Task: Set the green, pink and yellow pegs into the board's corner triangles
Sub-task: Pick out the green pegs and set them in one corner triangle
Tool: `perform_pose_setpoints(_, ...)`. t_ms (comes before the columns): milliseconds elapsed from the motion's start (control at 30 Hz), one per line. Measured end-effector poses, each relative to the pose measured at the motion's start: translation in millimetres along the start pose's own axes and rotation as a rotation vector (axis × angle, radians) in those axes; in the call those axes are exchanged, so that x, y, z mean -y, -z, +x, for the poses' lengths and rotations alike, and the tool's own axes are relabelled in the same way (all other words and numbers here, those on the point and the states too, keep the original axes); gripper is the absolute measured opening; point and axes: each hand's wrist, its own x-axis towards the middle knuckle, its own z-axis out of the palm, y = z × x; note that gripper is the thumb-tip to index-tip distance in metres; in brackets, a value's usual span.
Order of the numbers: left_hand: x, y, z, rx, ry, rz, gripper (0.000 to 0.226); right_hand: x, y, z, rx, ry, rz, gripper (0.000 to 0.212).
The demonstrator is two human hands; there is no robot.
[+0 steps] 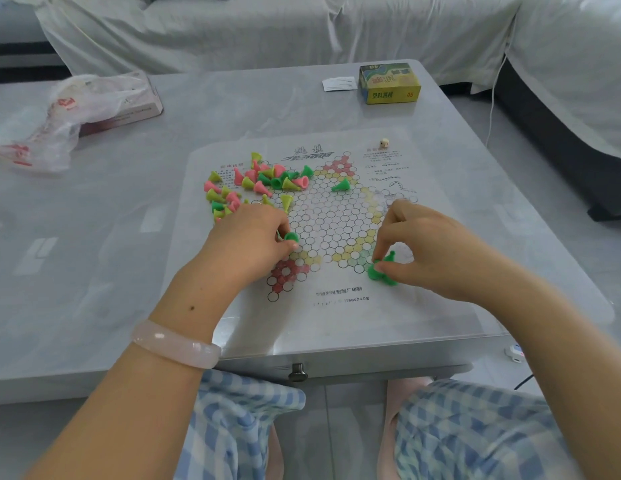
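A paper checkers board [337, 299] with circle cells lies on the table. A loose pile of green, pink and yellow pegs [257, 185] covers its far left part, and one green peg [341, 185] lies alone near the middle top. My left hand [246, 244] pinches a green peg [291, 236] over the board's left side. My right hand [427, 247] grips a green peg [388, 258] at the near right green triangle, where a few green pegs [376, 273] stand close together.
A yellow and green game box [388, 84] and a white slip [338, 83] sit at the table's far edge. A plastic bag [56, 123] over a pink box lies far left. A small die [383, 143] rests above the board. Sofa behind.
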Motion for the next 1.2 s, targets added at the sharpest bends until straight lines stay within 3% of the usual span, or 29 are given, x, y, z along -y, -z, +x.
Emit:
perform_pose_setpoints(367,0,2,0,0.005,0.012,-0.018,0.022,0,-2,0,0.020,-0.013,-0.029,0.004)
perform_pose_setpoints(500,0,3,-1,-0.045,-0.010,-0.059,0.018,-1,-1,0,0.036,-0.009,-0.019,0.017)
perform_pose_setpoints(667,-14,13,-7,-0.047,-0.051,-0.462,0.014,-1,4,3,-0.170,0.014,0.174,0.021)
perform_pose_setpoints(867,-26,14,-13,0.063,0.082,-0.976,0.031,4,-4,10,-0.316,0.019,0.309,0.025)
perform_pose_setpoints(1000,-32,12,-14,0.161,0.085,-1.076,0.039,10,-4,10,-0.407,0.118,0.336,0.027)
perform_pose_setpoints(1200,-40,11,-17,0.214,0.060,-0.993,0.044,15,-5,11,-0.525,0.248,0.343,0.012)
